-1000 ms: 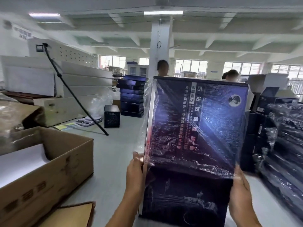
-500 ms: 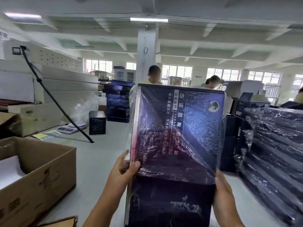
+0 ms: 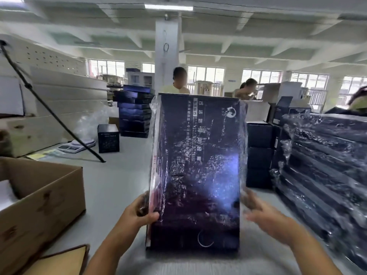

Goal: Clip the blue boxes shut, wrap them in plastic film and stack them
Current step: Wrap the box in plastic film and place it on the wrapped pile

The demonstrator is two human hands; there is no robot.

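A tall dark blue box (image 3: 198,167) stands upright on the grey table in front of me, with clear plastic film (image 3: 200,147) drawn down over most of its face. My left hand (image 3: 139,213) grips its lower left edge, thumb on the front. My right hand (image 3: 264,215) is blurred beside the lower right edge with fingers spread; whether it touches the box is unclear. A stack of film-wrapped blue boxes (image 3: 325,165) lies at the right.
An open cardboard carton (image 3: 45,197) sits at the left, with a flat brown board (image 3: 65,261) below it. Behind are a small black box (image 3: 108,138), a scale (image 3: 76,145), a slanted black pole (image 3: 49,112), stacked blue boxes (image 3: 135,112), dark boxes (image 3: 259,153) and people working.
The film has been pulled further down the box. My right hand has come away from the box's right edge and moves, blurred. The view has shifted right.
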